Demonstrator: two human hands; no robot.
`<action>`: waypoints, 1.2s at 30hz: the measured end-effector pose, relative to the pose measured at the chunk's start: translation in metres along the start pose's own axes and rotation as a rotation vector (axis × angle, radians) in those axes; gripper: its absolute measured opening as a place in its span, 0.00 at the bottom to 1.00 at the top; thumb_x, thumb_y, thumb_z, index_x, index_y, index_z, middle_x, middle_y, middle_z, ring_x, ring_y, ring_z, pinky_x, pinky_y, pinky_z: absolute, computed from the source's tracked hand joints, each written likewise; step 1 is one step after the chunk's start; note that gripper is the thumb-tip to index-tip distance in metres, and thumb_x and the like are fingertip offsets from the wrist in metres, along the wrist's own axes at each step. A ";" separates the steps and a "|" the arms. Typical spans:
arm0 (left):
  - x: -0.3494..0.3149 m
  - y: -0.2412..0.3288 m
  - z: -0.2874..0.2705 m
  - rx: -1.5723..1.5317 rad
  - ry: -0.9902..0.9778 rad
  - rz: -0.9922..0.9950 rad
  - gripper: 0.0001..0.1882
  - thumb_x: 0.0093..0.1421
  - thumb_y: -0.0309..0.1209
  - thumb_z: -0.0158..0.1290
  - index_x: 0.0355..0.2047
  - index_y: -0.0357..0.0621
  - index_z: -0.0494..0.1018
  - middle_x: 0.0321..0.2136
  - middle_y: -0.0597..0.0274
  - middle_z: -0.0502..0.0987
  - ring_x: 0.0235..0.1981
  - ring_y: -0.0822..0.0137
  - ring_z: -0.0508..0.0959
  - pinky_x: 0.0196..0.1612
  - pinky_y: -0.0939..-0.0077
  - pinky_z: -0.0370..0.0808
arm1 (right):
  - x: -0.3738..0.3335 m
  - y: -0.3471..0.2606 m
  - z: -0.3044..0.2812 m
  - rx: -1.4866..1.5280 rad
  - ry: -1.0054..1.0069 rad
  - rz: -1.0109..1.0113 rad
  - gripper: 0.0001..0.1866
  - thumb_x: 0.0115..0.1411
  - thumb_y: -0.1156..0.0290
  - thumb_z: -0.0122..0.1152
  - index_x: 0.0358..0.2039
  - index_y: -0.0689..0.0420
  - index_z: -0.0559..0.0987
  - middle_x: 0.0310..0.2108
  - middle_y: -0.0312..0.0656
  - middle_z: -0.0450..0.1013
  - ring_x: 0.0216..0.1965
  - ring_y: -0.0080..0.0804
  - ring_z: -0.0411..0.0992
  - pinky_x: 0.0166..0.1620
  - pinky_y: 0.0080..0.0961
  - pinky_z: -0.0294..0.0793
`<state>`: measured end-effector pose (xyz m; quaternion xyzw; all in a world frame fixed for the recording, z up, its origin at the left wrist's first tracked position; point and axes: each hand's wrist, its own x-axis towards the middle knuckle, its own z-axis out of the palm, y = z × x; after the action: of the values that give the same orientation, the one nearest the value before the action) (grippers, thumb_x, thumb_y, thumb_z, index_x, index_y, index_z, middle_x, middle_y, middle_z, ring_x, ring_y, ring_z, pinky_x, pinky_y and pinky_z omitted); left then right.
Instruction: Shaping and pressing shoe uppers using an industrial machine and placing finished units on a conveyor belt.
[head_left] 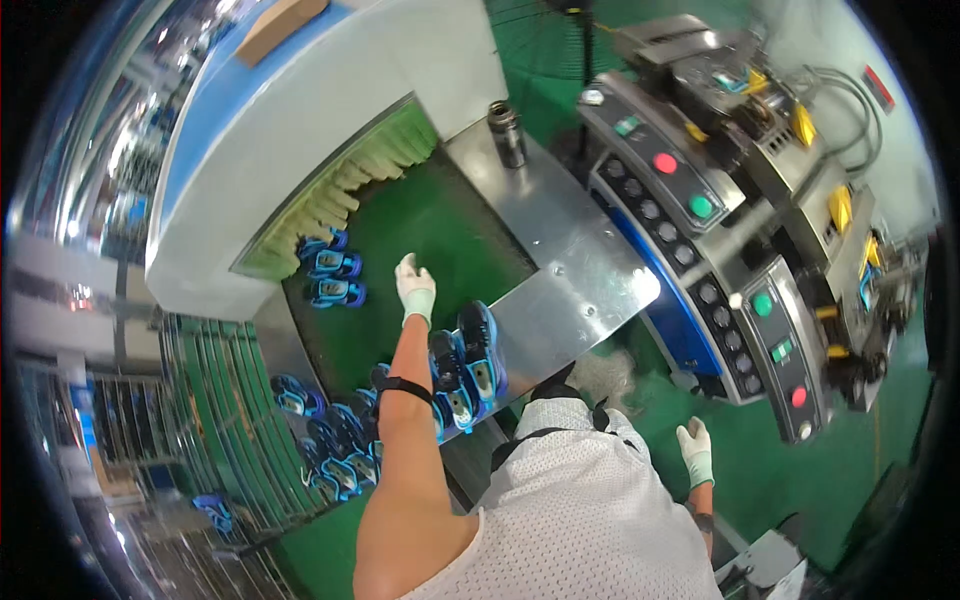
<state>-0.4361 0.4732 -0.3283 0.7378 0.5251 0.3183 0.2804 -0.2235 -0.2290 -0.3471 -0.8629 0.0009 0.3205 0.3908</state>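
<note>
My left hand (415, 288), in a white glove, is stretched out over the green conveyor belt (445, 240). It holds nothing, and its fingers are apart. Several black-and-blue shoes (337, 292) sit on the belt to the left of that hand, by a green fringed curtain. More shoes (345, 440) crowd the near end of the belt, below my left forearm. A pair of black-and-blue shoes (466, 365) stands just right of that forearm, at the metal table's edge. My right hand (695, 450), also gloved, hangs low over the floor at my side, fingers apart and free of anything.
A machine with red and green buttons (690, 260) stands at the right. On the metal table (585, 290) is a dark bottle (507, 135). A white-and-blue tunnel housing (330, 120) covers the belt's far end. Metal racks (215, 400) are on the left.
</note>
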 end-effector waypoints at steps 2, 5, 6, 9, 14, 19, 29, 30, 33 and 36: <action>0.000 -0.029 -0.058 0.293 0.052 -0.086 0.32 0.55 0.29 0.61 0.60 0.38 0.66 0.59 0.41 0.68 0.60 0.43 0.69 0.64 0.54 0.66 | 0.009 -0.017 0.009 -0.181 -0.026 -0.009 0.33 0.62 0.65 0.65 0.62 0.69 0.67 0.60 0.56 0.70 0.60 0.44 0.70 0.63 0.35 0.67; 0.025 -0.085 -0.098 0.528 0.182 -0.299 0.43 0.51 0.36 0.66 0.65 0.40 0.60 0.61 0.37 0.64 0.61 0.35 0.65 0.65 0.48 0.64 | 0.006 -0.040 0.009 -0.220 -0.055 0.190 0.33 0.60 0.63 0.65 0.61 0.69 0.69 0.52 0.53 0.75 0.53 0.41 0.74 0.55 0.35 0.73; 0.041 -0.104 -0.112 0.523 0.248 -0.278 0.46 0.52 0.38 0.66 0.67 0.41 0.57 0.62 0.36 0.63 0.62 0.33 0.64 0.65 0.47 0.64 | 0.011 -0.015 -0.001 -0.218 -0.041 0.302 0.31 0.60 0.63 0.64 0.59 0.69 0.70 0.46 0.47 0.76 0.40 0.35 0.75 0.46 0.31 0.75; 0.081 -0.143 -0.145 0.504 0.262 -0.458 0.51 0.53 0.42 0.67 0.71 0.44 0.52 0.65 0.35 0.58 0.63 0.32 0.63 0.64 0.45 0.65 | -0.008 -0.051 -0.012 -0.347 -0.159 0.325 0.21 0.60 0.65 0.64 0.49 0.67 0.76 0.32 0.37 0.74 0.26 0.23 0.69 0.26 0.25 0.68; 0.122 -0.255 -0.166 0.462 0.300 -0.215 0.21 0.66 0.38 0.56 0.58 0.50 0.72 0.58 0.42 0.67 0.56 0.40 0.72 0.56 0.52 0.73 | 0.005 -0.144 -0.003 -0.306 -0.212 0.513 0.21 0.58 0.62 0.67 0.45 0.64 0.78 0.36 0.38 0.77 0.34 0.28 0.73 0.36 0.31 0.75; 0.136 -0.233 -0.174 0.547 0.120 -0.236 0.15 0.69 0.39 0.51 0.50 0.46 0.75 0.50 0.48 0.72 0.50 0.45 0.75 0.52 0.55 0.74 | 0.086 -0.207 0.034 -0.611 -0.244 0.062 0.27 0.62 0.64 0.64 0.56 0.68 0.72 0.49 0.49 0.77 0.50 0.41 0.76 0.53 0.34 0.74; 0.040 0.032 -0.067 0.037 -0.170 0.100 0.09 0.65 0.34 0.56 0.40 0.43 0.79 0.37 0.53 0.75 0.40 0.51 0.79 0.44 0.60 0.76 | 0.035 -0.497 0.246 -0.328 -0.610 -0.709 0.30 0.56 0.64 0.65 0.57 0.62 0.71 0.47 0.57 0.75 0.52 0.48 0.74 0.56 0.38 0.73; 0.021 0.064 -0.053 0.026 -0.270 0.135 0.09 0.65 0.32 0.55 0.39 0.41 0.79 0.36 0.53 0.76 0.39 0.51 0.79 0.43 0.62 0.76 | 0.025 -0.502 0.251 -0.448 -0.549 -0.782 0.31 0.55 0.63 0.64 0.56 0.63 0.69 0.50 0.58 0.73 0.55 0.50 0.72 0.57 0.41 0.71; -0.021 0.173 -0.006 -0.051 -0.535 0.307 0.08 0.65 0.30 0.54 0.38 0.40 0.79 0.35 0.53 0.76 0.36 0.52 0.79 0.41 0.64 0.76 | 0.026 -0.479 0.265 -0.835 -0.361 -0.829 0.27 0.54 0.69 0.60 0.53 0.68 0.69 0.48 0.60 0.72 0.52 0.56 0.72 0.56 0.45 0.72; -0.049 0.266 0.035 -0.290 -0.711 0.446 0.08 0.65 0.30 0.54 0.37 0.39 0.79 0.33 0.52 0.76 0.34 0.53 0.79 0.40 0.64 0.76 | 0.050 -0.447 0.187 -0.553 -0.333 -0.753 0.27 0.53 0.71 0.59 0.53 0.67 0.68 0.46 0.61 0.72 0.47 0.57 0.74 0.53 0.45 0.74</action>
<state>-0.2624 0.3457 -0.1604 0.8496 0.1742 0.1680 0.4687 -0.1738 0.2202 -0.1648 -0.8116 -0.4586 0.2789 0.2307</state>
